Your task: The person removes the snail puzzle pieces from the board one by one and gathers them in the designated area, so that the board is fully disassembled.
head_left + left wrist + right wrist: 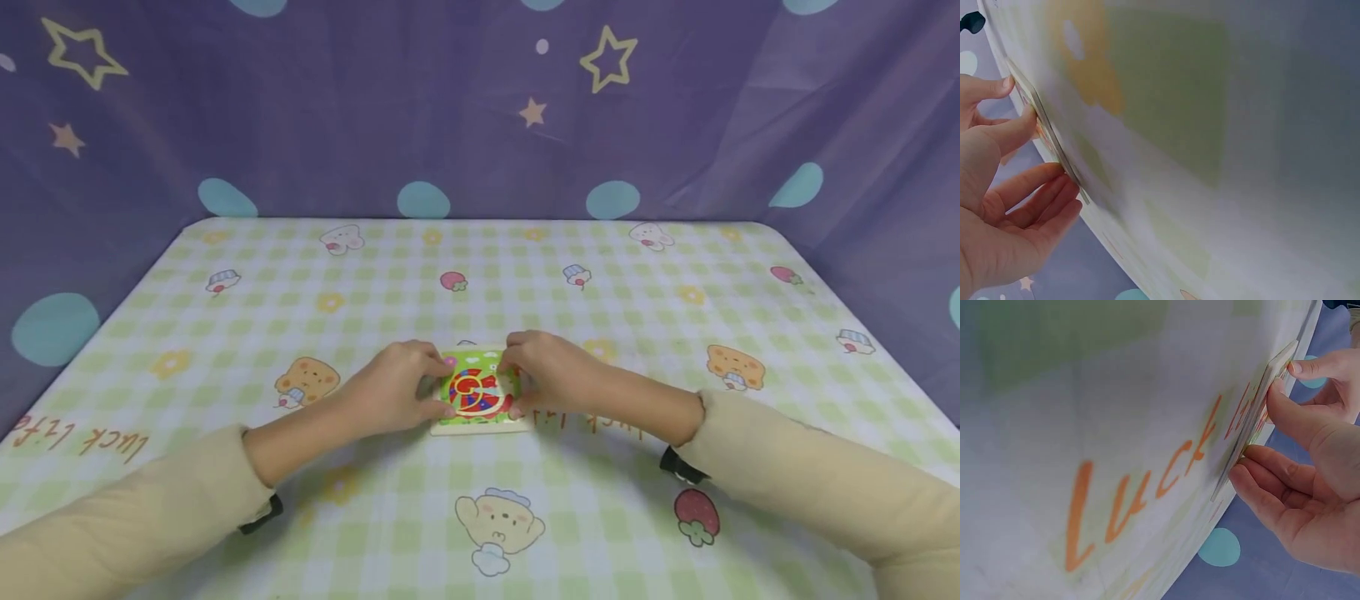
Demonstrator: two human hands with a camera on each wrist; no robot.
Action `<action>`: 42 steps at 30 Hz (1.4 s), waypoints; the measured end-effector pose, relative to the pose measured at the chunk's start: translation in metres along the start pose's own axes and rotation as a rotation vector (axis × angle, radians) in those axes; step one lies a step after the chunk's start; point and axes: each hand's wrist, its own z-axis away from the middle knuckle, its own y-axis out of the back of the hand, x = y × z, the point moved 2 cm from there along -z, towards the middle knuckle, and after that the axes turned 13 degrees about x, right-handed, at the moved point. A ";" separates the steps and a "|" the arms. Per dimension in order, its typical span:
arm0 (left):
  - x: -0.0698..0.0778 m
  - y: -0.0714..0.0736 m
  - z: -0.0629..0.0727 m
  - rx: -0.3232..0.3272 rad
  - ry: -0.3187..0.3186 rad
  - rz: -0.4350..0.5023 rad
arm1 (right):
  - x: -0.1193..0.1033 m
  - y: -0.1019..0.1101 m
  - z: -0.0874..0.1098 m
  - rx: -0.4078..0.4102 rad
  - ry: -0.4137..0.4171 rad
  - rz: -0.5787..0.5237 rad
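Note:
A small flat wooden jigsaw puzzle (474,393) lies on the tablecloth in the head view, showing a red and blue spiral-shelled snail on green inside a pale wooden border. My left hand (397,385) holds its left side, thumb at the near part and fingers toward the far part. On the opposite side my right hand (553,372) holds it the same way, fingers bent over the right part of the picture. Seen edge-on in the left wrist view, the puzzle's rim (1054,134) meets the thumb and fingertips. Fingers cover parts of the picture.
The table wears a green and white checked cloth (480,467) printed with bears, strawberries and lettering. Behind it hangs a purple curtain (450,108) with stars and teal spots. A dark strap (682,465) shows under the right sleeve.

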 end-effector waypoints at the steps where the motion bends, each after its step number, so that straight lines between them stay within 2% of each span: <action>1: 0.001 0.000 0.000 0.000 -0.002 -0.006 | 0.000 0.000 0.001 -0.002 -0.001 -0.003; 7: 0.003 0.000 -0.001 -0.005 -0.004 -0.026 | 0.001 -0.002 0.001 -0.002 0.018 -0.002; 16: 0.007 0.002 -0.005 -0.035 0.021 -0.049 | 0.001 -0.001 0.002 -0.002 -0.010 0.010; 28: 0.007 -0.001 -0.002 -0.018 0.034 -0.028 | 0.005 -0.003 0.006 0.000 -0.011 -0.012; 36: -0.005 0.001 -0.010 -0.041 0.107 0.091 | 0.002 0.001 0.004 -0.039 -0.001 0.000; 42: -0.013 0.004 -0.022 -0.042 0.065 0.120 | -0.002 0.002 0.007 -0.037 0.056 0.036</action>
